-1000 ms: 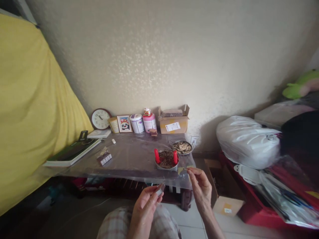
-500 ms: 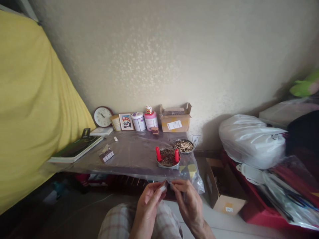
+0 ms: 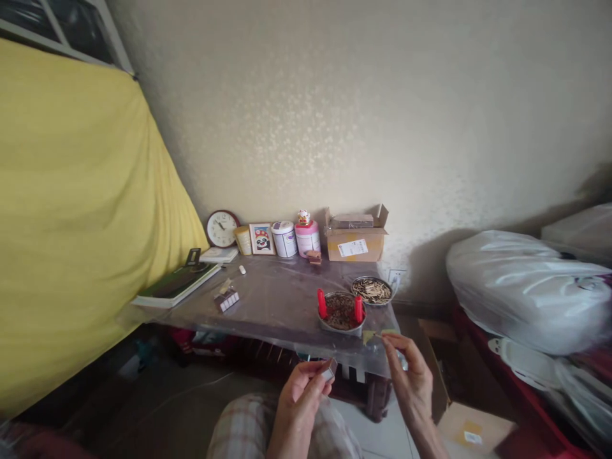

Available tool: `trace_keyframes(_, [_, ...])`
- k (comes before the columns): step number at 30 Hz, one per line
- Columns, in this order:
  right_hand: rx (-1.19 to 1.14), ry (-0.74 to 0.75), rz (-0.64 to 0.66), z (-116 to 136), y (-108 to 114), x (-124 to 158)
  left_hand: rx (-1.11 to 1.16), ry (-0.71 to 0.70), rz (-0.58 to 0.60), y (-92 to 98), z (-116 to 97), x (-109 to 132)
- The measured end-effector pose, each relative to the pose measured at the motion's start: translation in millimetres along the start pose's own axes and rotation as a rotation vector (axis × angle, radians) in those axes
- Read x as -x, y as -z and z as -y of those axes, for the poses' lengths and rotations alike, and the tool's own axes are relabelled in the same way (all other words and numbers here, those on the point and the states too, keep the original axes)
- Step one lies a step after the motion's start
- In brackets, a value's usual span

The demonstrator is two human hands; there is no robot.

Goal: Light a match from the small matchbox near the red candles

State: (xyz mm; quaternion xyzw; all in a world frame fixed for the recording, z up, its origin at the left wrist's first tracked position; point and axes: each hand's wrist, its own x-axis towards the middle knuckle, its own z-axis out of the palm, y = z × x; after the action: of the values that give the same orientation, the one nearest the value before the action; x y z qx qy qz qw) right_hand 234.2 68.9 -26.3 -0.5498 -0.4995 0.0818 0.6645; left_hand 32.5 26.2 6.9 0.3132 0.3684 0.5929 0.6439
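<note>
My left hand [image 3: 302, 390] grips a small matchbox [image 3: 329, 370] above my lap, in front of the table edge. Out to its right, my right hand [image 3: 409, 366] pinches a thin matchstick [image 3: 377, 335] between thumb and fingertips, its tip pointing left. No flame shows on it. Just beyond the match stands a metal tin [image 3: 342, 330] of dark grainy filling with two red candles [image 3: 358, 309] upright at its sides. Behind it to the right, a round tin [image 3: 371, 303] holds many loose matchsticks.
A pack of matchboxes [image 3: 227, 299] and a green-covered book [image 3: 179, 287] lie on the plastic-covered table [image 3: 272, 287]. Along the wall stand a clock [image 3: 222, 228], a panda picture [image 3: 262, 240], canisters [image 3: 285, 241] and a cardboard box [image 3: 356, 247]. Another carton [image 3: 471, 424] sits on the floor at right.
My right hand has moved away from the matchbox, right and up toward the candle tin, with the match. My left hand keeps the matchbox. The view has shifted slightly left.
</note>
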Motion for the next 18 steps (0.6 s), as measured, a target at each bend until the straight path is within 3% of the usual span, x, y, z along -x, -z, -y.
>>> trace_keyframes(4, [-0.186, -0.127, -0.083, 8.4, 10.3, -13.8, 0.039, 0.012, -0.032, 5.6, -0.4, -1.5])
trace_keyframes(8, [-0.273, -0.091, -0.112, 30.1, 9.1, -8.8, 0.029, 0.022, -0.026, 3.8, -6.0, 0.4])
trace_keyframes(11, [-0.229, 0.041, -0.002, 48.1, 4.6, 9.3, 0.009, 0.028, -0.025, -0.8, -8.5, 3.0])
trace_keyframes(15, [-0.143, 0.309, 0.212, 67.1, -3.0, 33.5, 0.003, -0.009, 0.061, -7.2, -8.6, 6.9])
trace_keyframes(18, [-0.115, 0.459, 0.284, 75.8, -7.0, 39.0, 0.01, -0.032, 0.11, -8.0, -7.5, 8.2])
